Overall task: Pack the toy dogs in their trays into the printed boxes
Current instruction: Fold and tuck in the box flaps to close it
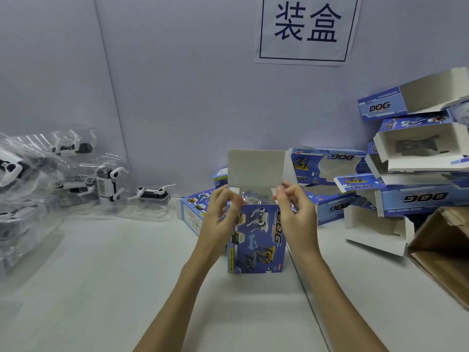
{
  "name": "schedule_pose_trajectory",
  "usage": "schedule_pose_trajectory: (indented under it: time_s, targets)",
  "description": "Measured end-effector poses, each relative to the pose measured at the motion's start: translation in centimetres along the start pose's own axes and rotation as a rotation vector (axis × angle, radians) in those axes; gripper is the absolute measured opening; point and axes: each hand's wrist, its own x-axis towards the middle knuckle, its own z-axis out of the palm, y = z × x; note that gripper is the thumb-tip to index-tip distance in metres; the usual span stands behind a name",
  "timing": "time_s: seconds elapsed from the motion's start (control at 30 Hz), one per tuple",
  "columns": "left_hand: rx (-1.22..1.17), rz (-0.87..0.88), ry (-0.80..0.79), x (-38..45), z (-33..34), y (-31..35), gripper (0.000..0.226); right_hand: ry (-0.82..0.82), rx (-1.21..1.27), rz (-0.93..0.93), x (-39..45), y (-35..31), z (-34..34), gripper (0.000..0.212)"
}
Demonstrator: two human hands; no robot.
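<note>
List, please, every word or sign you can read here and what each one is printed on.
"装盒": white paper sign on the wall.
"DOG": upright printed box between both hands, and the stacked boxes at right.
"FUNNY MOVING DOG": upright box's lower edge, barely legible.
Other small print: too blurred.

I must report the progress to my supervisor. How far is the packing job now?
Done: none of the boxes in view is visibly closed. In hand: one printed box stands upright, top flap up, clear plastic showing in its mouth; the left hand and right hand work at its side flaps. Left: toy dogs in clear trays wait on the left; open empty boxes are piled on the right.
</note>
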Motion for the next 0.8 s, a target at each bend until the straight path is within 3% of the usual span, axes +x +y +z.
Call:
schedule_pose_trajectory:
  time_s: [0.13,0.2,0.23,0.3,0.37,0.43,0.5,0.6,0.63,0.7,0.8]
  targets:
    - [-0.153,-0.058,0.075,0.3,0.7,0.2,0.036,0.023,0.141,0.066,0.5,0.1,0.6,0.009]
    - [-0.233,-0.113,0.070,0.2,0.6,-0.2,0.019,-0.007,0.257,0.068,0.4,0.0,0.2,0.040]
    - [-0.284,-0.121,0.065,0.3,0.6,-0.1,0.023,-0.031,0.259,0.053,0.5,0.0,0.0,0.047]
    - [-0.335,-0.114,0.094,0.5,0.5,0.0,0.060,-0.084,0.247,0.024,0.5,-0.2,0.1,0.043]
    - [-0.318,-0.124,0.075,0.8,0.4,0.0,0.072,-0.064,0.267,0.037,0.4,-0.3,0.4,0.030]
    - [-0.283,-0.165,0.025,0.8,0.4,-0.2,0.055,-0.047,0.274,0.085,0.3,-0.2,0.6,0.014]
    - [-0.328,-0.200,0.002,0.8,0.2,-0.5,0.037,-0.052,0.396,0.163,0.2,-0.1,0.5,0.022]
    - [-0.563,-0.231,-0.007,0.3,0.0,-0.5,0.057,-0.103,0.503,0.234,-0.2,0.0,0.1,0.039]
    - [-0.562,-0.250,-0.002,0.3,0.1,-0.2,0.061,-0.138,0.419,0.200,-0.4,0.0,0.1,0.037]
    - [-0.423,-0.259,0.008,0.3,0.5,0.1,0.048,-0.159,0.274,0.097,-0.7,0.2,0.4,0.025]
    - [-0.323,-0.232,-0.003,0.3,0.9,-0.3,0.026,-0.167,0.274,0.058,-0.7,0.5,0.7,0.017]
